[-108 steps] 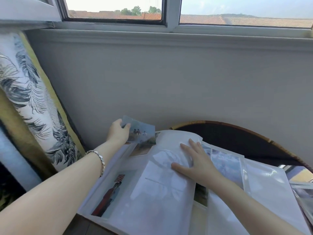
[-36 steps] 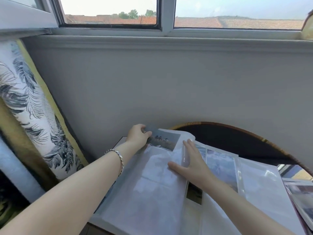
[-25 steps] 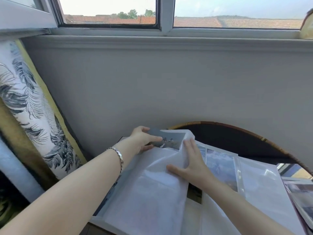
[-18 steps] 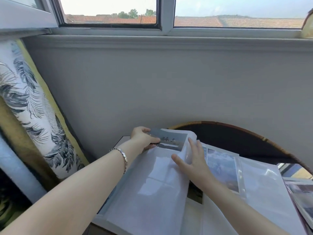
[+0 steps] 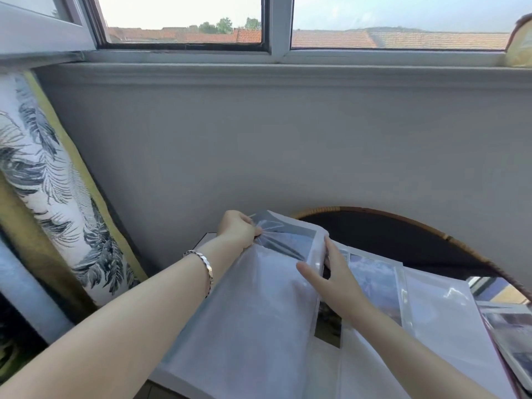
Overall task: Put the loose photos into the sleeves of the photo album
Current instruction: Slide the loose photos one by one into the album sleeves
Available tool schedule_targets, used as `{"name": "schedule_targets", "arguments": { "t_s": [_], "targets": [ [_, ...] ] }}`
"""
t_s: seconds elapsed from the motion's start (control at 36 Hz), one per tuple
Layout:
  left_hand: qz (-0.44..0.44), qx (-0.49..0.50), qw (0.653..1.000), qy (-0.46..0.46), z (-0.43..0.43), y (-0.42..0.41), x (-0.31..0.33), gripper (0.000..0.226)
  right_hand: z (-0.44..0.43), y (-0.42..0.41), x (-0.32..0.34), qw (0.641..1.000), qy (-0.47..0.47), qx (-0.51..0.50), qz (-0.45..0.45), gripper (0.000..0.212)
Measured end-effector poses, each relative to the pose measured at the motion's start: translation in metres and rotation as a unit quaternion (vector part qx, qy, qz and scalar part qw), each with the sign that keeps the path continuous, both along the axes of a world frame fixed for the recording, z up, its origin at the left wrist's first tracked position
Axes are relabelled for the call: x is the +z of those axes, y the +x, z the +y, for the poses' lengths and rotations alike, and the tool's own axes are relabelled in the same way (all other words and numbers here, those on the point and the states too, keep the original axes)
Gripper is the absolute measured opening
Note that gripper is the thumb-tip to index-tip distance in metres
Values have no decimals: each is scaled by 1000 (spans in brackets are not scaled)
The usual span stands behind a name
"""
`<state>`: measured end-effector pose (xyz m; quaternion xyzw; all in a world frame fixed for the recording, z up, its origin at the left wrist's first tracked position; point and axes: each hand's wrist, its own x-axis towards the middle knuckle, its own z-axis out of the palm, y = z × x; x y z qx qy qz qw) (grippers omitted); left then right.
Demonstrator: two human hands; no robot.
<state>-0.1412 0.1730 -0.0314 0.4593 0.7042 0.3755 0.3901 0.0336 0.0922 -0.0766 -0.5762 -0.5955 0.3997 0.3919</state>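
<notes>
pinching the far top corner of the sleeve (image 5: pixel 266 245) between thumb and fingers, the left hand (image 5: pixel 238 230) pulls the plastic into little wrinkles. the photo (image 5: pixel 293 240) sits at the top of the lifted page (image 5: pixel 253 326), mostly inside the sleeve, with one corner poking up by the left fingers. i cannot tell if that corner is in the pinch too. the right hand (image 5: pixel 335 280) holds the other edge of the page, thumb on the front and fingers round the side. the album (image 5: pixel 431 306) lies open on the round table (image 5: pixel 403 240), and more loose photos (image 5: pixel 515 338) wait at the far right. i think a few things could go wrong from here. if the left hand tugs too hard, the thin plastic could tear, or the photo could bend at the corner. if the photo goes in crooked, it could get stuck and crease when pushed. the page is up in the air and floppy, so if the right hand lets go, it could flop down and the photo could slide back out. fingers pressing on the picture could also leave smudges.
</notes>
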Motion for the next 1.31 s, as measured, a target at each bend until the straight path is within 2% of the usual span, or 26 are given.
{"name": "schedule_targets", "arguments": {
  "t_s": [0.11,0.22,0.33,0.42,0.56,0.61,0.72,0.81,0.97,1.17,1.22,1.31],
  "targets": [
    [93,-24,994,53,-6,-2,10,23,-2,-3,1,999,12,-1,-36,93],
    [151,-29,978,138,-19,6,21,25,1,-8,3,999,15,-2,-51,93],
    [154,-37,974,160,-22,10,27,18,1,-10,5,1000,5,-18,-21,92],
    [155,-61,976,138,-22,11,28,10,0,-9,4,1000,4,-20,-9,88],
    [64,-67,995,34,-13,8,25,5,0,-1,1,998,-7,-26,51,90],
    [39,-58,997,19,-11,8,24,5,0,1,1,998,-11,-26,60,90],
    [40,-29,998,47,-10,9,24,6,1,4,1,998,-14,-22,65,90],
    [93,-29,992,75,-13,11,25,16,2,4,1,998,-11,-32,57,85],
    [188,-49,964,183,-23,17,24,15,0,2,2,1000,6,-21,-15,81],
    [157,-28,967,197,-24,14,22,11,-4,3,1,999,15,-14,-35,78],
    [131,-33,971,197,-22,13,19,10,-4,4,1,999,14,-9,-41,77],
    [74,-33,980,183,-17,9,14,19,-5,5,2,999,13,-1,-50,78]
  ]
}}
